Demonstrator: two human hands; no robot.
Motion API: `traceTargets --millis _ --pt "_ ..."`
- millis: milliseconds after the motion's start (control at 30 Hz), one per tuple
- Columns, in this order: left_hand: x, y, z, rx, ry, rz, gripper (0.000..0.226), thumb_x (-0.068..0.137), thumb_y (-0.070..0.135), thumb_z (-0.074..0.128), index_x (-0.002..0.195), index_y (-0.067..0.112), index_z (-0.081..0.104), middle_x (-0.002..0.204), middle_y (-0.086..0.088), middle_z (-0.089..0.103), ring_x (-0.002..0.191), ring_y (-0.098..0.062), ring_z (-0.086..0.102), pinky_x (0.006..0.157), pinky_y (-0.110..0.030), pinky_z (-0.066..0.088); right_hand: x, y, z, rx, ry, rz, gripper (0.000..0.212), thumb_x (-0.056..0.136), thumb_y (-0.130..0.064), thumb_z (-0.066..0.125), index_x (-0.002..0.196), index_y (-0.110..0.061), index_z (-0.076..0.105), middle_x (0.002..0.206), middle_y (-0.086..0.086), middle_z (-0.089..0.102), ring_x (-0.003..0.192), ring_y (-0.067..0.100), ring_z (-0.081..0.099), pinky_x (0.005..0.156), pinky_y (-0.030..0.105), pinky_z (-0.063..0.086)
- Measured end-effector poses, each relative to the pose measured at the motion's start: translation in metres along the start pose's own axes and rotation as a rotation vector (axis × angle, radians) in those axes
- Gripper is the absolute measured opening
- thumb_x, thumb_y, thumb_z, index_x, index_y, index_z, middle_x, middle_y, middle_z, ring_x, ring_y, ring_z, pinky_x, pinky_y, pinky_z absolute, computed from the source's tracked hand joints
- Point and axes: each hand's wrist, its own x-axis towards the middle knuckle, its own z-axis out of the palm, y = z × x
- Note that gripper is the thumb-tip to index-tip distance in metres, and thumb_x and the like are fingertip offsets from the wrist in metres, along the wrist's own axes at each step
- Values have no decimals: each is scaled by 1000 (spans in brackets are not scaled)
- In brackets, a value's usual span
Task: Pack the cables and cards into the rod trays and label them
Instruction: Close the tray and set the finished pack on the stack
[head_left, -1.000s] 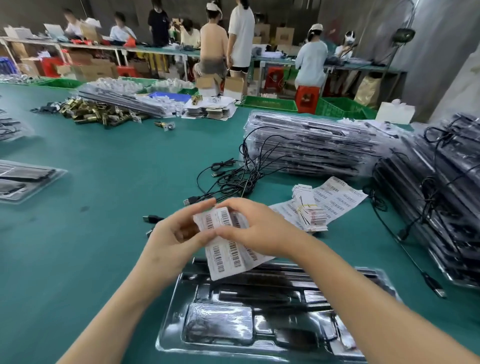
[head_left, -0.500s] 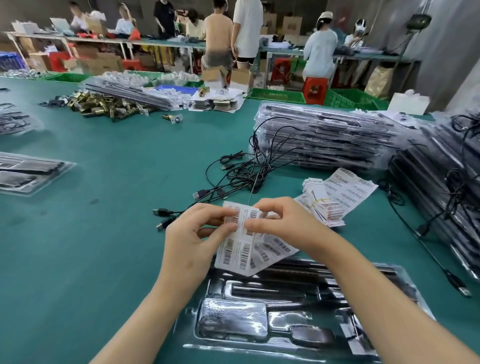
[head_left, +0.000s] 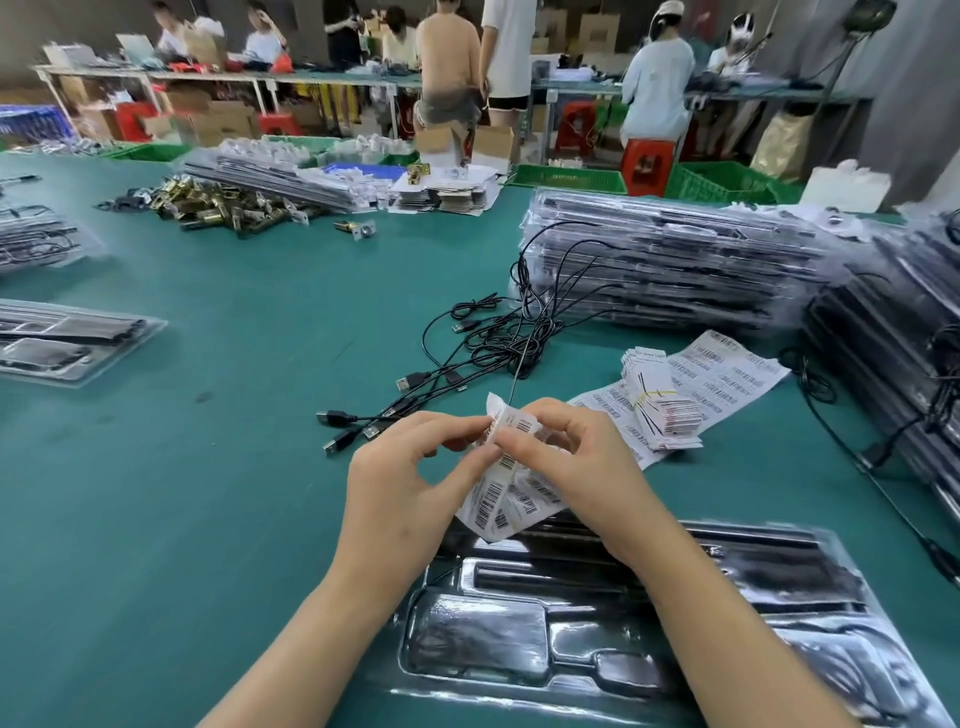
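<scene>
Pinching white barcode-printed label sheet (head_left: 511, 501) between left hand (head_left: 400, 483) and right hand (head_left: 571, 462), held together above clear moulded-plastic rod tray (head_left: 571, 592) on green table (head_left: 208, 493). Apparently peeling a sticker (head_left: 494, 415); calls next for pressing it onto tray.

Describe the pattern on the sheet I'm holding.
The label sheet is white with rows of black barcodes, seen best in the head view.
</scene>
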Motion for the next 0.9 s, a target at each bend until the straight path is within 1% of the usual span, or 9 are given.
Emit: traceTargets --millis 67,167,233,333,433,500,600,800,900 --pt "-1 0 1 -4 -2 1 18 86 32 78 105 29 79 94 20 74 96 -8 70 81 -12 47 -1 1 1 2 11 -20 9 94 -25 72 88 -24 78 89 -1 69 85 11 65 78 33 54" --pt "-2 0 2 -34 4 -16 15 86 29 80 101 29 80 95 23 75 96 -4 71 83 -11 49 -1 2 2 -8 15 -39 10 95 -24 71 87 -26 77 90 -3 70 91 14 65 87 35 52" --pt "-1 -1 1 -47 6 -33 14 86 27 80 100 28 80 94 24 75 95 -2 72 84 -14 52 -1 2 3 -13 21 -45 8 94 -26 71 88 -26 77 90 -3 70 92 15 65 88 33 49" --pt "-1 -1 -1 -10 12 -9 9 89 27 80 98 27 81 94 23 76 95 -3 72 85 -26 56 -1 2 5 -30 33 -69 8 93 -30 71 86 -29 75 88 -4 69 91 15 63 88 32 48" --pt "-2 2 -1 185 67 110 11 87 32 76 95 27 82 93 21 74 93 -4 69 86 -37 53 -1 2 6 -38 41 -96 8 92 -28 72 84 -29 75 87 -3 68 89 14 62 87 31 47" --pt "-1 2 -1 289 99 179 11 85 33 77 93 26 82 91 17 71 88 -7 64 82 -37 50 -1 2 6 -37 44 -101 9 92 -26 73 84 -29 76 86 -2 67 89 15 61 87 35 49" --pt "0 3 -1 316 96 198 12 86 33 74 92 26 81 85 15 66 81 -10 58 78 -37 49 -1 1 7 -39 50 -98 10 91 -25 75 82 -26 76 85 -1 66 87 14 61 87 37 50" --pt "-1 5 -2 320 74 180 10 88 26 71 91 25 80 82 17 68 78 -8 60 78 -37 48 -2 3 8 -60 72 -95 10 90 -26 75 82 -21 76 83 -2 64 86 14 60 83 29 48" --pt "-1 6 -5 315 98 150 10 88 32 69 86 28 78 79 20 68 76 -3 60 78 -37 48 -2 3 8 -95 96 -95 14 88 -31 74 80 -20 75 81 -5 62 86 15 59 81 27 47"
